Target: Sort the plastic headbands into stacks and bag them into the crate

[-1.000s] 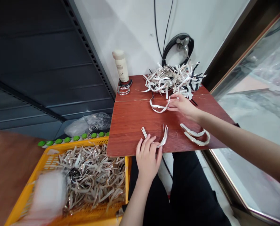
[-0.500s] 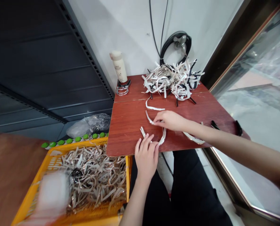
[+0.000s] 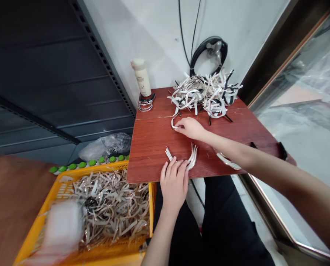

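My left hand (image 3: 174, 183) rests at the near edge of the red-brown table (image 3: 150, 144), fingers pressing a small stack of curved white bands (image 3: 191, 158). My right hand (image 3: 191, 127) reaches across the middle of the table and closes on a single curved white band (image 3: 174, 123). A tangled pile of white bands (image 3: 205, 94) lies at the back of the table. Two more bands (image 3: 227, 161) lie near the front edge, partly under my right forearm.
A yellow crate (image 3: 43, 218) full of similar bands stands on the floor at left. A white bottle (image 3: 142, 78) and metal rings (image 3: 145, 105) sit at the table's back left corner. Black cable coil (image 3: 207, 50) hangs on the wall. Glass panel at right.
My right hand brought a band from the pile to the stack under my left hand, then moved back up to a second loose band. The left hand stayed put.
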The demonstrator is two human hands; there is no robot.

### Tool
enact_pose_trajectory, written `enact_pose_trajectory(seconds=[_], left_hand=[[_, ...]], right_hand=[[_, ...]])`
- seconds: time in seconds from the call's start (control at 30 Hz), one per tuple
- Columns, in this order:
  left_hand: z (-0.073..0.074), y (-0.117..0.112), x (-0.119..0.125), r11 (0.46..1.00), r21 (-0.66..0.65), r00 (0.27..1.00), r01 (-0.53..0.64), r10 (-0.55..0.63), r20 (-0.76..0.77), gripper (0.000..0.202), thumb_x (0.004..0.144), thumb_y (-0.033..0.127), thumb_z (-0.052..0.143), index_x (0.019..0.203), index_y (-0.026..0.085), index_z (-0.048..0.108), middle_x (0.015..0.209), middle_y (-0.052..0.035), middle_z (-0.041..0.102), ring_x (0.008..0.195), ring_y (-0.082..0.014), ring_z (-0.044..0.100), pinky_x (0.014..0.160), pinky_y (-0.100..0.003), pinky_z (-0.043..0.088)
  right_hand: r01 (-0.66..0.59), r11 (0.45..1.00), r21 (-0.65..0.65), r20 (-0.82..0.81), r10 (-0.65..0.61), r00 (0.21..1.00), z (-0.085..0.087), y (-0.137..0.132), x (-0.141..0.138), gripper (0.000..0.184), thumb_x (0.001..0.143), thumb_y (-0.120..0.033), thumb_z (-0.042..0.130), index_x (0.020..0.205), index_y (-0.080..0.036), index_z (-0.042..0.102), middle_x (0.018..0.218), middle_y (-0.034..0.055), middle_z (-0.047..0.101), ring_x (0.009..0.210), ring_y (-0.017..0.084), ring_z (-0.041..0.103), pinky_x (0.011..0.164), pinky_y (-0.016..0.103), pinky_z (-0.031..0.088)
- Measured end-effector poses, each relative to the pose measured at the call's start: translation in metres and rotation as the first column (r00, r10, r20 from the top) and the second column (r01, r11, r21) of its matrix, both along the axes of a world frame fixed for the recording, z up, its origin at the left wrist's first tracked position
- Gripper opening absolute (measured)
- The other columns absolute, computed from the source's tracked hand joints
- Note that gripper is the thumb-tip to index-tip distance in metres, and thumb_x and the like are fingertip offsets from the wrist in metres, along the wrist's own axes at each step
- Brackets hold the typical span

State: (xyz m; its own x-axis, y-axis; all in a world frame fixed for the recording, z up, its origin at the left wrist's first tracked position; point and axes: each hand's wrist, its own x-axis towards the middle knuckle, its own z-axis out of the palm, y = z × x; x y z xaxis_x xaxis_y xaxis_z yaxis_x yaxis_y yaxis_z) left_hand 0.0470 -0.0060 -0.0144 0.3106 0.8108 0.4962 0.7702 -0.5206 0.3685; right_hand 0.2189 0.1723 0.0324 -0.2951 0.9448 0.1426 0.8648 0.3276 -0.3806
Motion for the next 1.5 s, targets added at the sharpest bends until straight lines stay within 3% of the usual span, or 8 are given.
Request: enact_pose_trajectory(seconds=[0.23, 0.4, 0.6, 0.87, 1.03, 1.2, 1.33, 1.5], left_hand=[[-0.001, 0.0, 0.001, 1.0, 0.002, 1.0, -0.029, 0.029, -0.004, 0.024, 0.095, 0.02, 0.053, 0.117, 0.024, 0.061, 0.134, -0.006, 0.063, 0.13, -0.0232, 0.054, 0.113, -0.045, 0.036], [-0.002, 0.001, 0.002, 0.999, 0.035, 0.999, -0.01, 0.008, 0.031, 0.02, 0.095, 0.019, 0.052, 0.113, 0.021, 0.059, 0.131, -0.0051, 0.065, 0.131, -0.0226, 0.053, 0.114, -0.044, 0.034], [-0.001, 0.001, 0.001, 1.0, 0.026, 1.0, -0.015, 0.014, 0.013, 0.032, 0.095, 0.019, 0.052, 0.127, 0.02, 0.055, 0.127, -0.0056, 0.068, 0.13, -0.0235, 0.054, 0.113, -0.044, 0.035], [-0.002, 0.0, 0.0, 0.999, 0.045, 0.999, -0.026, 0.027, -0.026, 0.026, 0.095, 0.019, 0.051, 0.12, 0.023, 0.061, 0.128, -0.0023, 0.067, 0.128, -0.0231, 0.055, 0.112, -0.044, 0.036], [-0.003, -0.001, 0.0, 0.999, 0.033, 0.998, -0.031, 0.033, -0.045, 0.028, 0.095, 0.02, 0.051, 0.121, 0.024, 0.061, 0.131, -0.0025, 0.065, 0.13, -0.022, 0.053, 0.113, -0.043, 0.036], [-0.003, -0.001, 0.001, 0.998, 0.04, 0.997, -0.054, 0.056, -0.053, 0.026, 0.095, 0.022, 0.052, 0.119, 0.024, 0.062, 0.139, -0.0052, 0.059, 0.131, -0.0221, 0.053, 0.113, -0.044, 0.036], [-0.004, 0.0, 0.001, 0.997, 0.056, 0.997, -0.045, 0.048, -0.054, 0.025, 0.095, 0.022, 0.052, 0.118, 0.024, 0.061, 0.141, -0.0046, 0.058, 0.133, -0.0216, 0.051, 0.114, -0.044, 0.035], [-0.005, 0.0, 0.001, 0.997, 0.061, 0.998, -0.037, 0.04, -0.056, 0.024, 0.095, 0.022, 0.051, 0.116, 0.022, 0.061, 0.141, -0.0051, 0.058, 0.133, -0.0219, 0.051, 0.114, -0.044, 0.034]], right_hand=[[-0.352, 0.932, -0.088, 0.224, 0.363, 0.905, 0.03, -0.069, 0.002, 0.019, 0.083, -0.019, 0.062, 0.089, -0.026, 0.079, 0.09, 0.0042, 0.075, 0.09, 0.025, 0.063, 0.083, 0.036, 0.04], [-0.507, 0.843, -0.178, 0.135, 0.532, 0.836, 0.041, -0.098, 0.008, 0.029, 0.085, -0.011, 0.055, 0.093, -0.026, 0.078, 0.093, 0.0031, 0.073, 0.091, 0.021, 0.065, 0.085, 0.034, 0.043], [-0.126, 0.992, 0.018, 0.157, 0.121, 0.98, 0.028, -0.016, -0.002, 0.033, 0.091, -0.018, 0.051, 0.119, -0.016, 0.067, 0.12, 0.0117, 0.067, 0.105, 0.025, 0.064, 0.09, 0.034, 0.047], [0.086, 0.985, 0.15, 0.233, -0.12, 0.965, 0.01, 0.058, -0.048, 0.032, 0.095, -0.008, 0.037, 0.105, -0.006, 0.067, 0.112, 0.023, 0.066, 0.104, 0.032, 0.063, 0.079, 0.038, 0.048], [0.052, 0.977, 0.204, -0.101, -0.032, 0.994, 0.015, 0.032, -0.053, 0.025, 0.099, -0.023, 0.041, 0.106, -0.013, 0.063, 0.107, 0.0136, 0.068, 0.103, 0.024, 0.061, 0.087, 0.035, 0.046], [-0.206, 0.939, -0.276, -0.763, -0.083, 0.642, 0.023, -0.03, -0.023, 0.023, 0.091, -0.037, 0.049, 0.083, -0.017, 0.058, 0.085, 0.0055, 0.069, 0.071, 0.013, 0.06, 0.07, 0.026, 0.047], [-0.212, 0.813, -0.543, -0.603, -0.201, 0.772, 0.023, -0.06, 0.019, 0.028, 0.088, -0.041, 0.052, 0.077, -0.017, 0.06, 0.075, 0.0035, 0.066, 0.058, 0.011, 0.051, 0.058, 0.025, 0.041], [0.137, 0.978, -0.156, -0.118, -0.156, 0.981, 0.015, -0.061, 0.049, 0.024, 0.09, -0.036, 0.056, 0.105, -0.018, 0.065, 0.088, 0.0053, 0.069, 0.077, 0.019, 0.062, 0.07, 0.03, 0.044]])
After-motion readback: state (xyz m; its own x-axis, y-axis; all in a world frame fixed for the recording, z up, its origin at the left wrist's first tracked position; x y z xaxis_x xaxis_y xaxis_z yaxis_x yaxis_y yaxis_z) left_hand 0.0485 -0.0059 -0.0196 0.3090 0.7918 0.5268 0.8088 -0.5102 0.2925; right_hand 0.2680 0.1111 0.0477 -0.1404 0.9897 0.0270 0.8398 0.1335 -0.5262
